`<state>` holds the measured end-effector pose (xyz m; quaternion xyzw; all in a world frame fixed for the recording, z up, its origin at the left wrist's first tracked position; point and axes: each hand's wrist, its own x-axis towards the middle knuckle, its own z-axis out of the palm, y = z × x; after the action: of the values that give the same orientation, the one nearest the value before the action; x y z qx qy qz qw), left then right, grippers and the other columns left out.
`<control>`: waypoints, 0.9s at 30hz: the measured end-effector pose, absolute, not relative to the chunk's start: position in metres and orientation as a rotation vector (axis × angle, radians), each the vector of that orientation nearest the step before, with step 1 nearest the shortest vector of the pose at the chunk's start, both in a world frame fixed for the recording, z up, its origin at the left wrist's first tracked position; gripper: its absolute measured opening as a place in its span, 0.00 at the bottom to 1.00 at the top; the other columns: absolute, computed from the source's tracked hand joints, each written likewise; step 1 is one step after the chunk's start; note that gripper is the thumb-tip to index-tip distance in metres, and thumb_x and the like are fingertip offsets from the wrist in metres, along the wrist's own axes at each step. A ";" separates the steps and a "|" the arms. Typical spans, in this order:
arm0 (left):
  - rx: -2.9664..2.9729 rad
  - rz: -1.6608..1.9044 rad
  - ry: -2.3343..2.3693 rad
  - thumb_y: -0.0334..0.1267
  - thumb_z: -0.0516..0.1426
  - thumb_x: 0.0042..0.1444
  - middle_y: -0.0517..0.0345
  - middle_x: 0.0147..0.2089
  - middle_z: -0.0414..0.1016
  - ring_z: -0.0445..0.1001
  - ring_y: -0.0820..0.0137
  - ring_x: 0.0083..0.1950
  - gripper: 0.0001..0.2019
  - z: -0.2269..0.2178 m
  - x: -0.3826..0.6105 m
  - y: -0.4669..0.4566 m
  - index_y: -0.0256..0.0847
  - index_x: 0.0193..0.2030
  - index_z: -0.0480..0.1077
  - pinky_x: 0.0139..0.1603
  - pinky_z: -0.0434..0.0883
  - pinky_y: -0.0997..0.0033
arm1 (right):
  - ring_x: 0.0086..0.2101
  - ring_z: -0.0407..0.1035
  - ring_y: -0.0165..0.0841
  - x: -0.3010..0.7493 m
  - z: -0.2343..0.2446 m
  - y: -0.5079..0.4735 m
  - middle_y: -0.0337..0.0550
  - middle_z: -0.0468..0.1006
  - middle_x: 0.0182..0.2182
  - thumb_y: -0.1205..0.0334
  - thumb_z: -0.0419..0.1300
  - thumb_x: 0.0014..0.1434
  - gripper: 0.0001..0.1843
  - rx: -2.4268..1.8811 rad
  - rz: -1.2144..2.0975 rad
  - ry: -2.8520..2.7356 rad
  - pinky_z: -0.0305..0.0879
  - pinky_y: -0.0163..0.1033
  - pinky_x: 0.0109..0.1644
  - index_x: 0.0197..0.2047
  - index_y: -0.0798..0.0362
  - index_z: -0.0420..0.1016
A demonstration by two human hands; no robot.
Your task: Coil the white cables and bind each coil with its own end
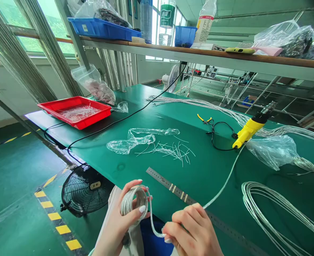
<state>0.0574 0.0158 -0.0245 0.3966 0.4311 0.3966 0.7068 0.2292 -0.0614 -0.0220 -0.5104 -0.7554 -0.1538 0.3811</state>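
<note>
My left hand (126, 217) is shut around a small coil of silver braided wire (131, 202), just off the near edge of the green bench mat (215, 177). My right hand (191, 231) pinches a strand of the same wire (221, 188), which loops from the coil and rises across the mat toward a yellow handheld tool (249, 129). A steel ruler (170, 186) lies on the mat just beyond my right hand. The ruler's lower end runs out beneath that hand's wrist side, toward the bench's right front.
A larger wire coil (271, 213) lies at right, with a wire bundle (212, 112) beyond it. Cut wire pieces (170, 151), clear plastic film (131, 140), yellow-handled pliers (203, 119) and a red tray (74, 111) sit on the bench. A shelf (199, 53) runs overhead; a floor fan (86, 190) stands below left.
</note>
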 end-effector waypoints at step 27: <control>0.413 0.949 0.629 0.33 0.64 0.43 0.50 0.41 0.81 0.79 0.59 0.32 0.24 -0.044 0.042 0.021 0.46 0.50 0.70 0.16 0.74 0.72 | 0.31 0.75 0.36 0.240 -0.057 -0.036 0.36 0.77 0.28 0.44 0.52 0.67 0.16 -1.675 0.021 -1.586 0.70 0.46 0.43 0.44 0.48 0.67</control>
<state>0.0421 0.0207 -0.0439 0.1940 0.2957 0.4459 0.8222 0.2398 -0.0356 -0.0566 -0.6637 -0.6284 0.0083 0.4056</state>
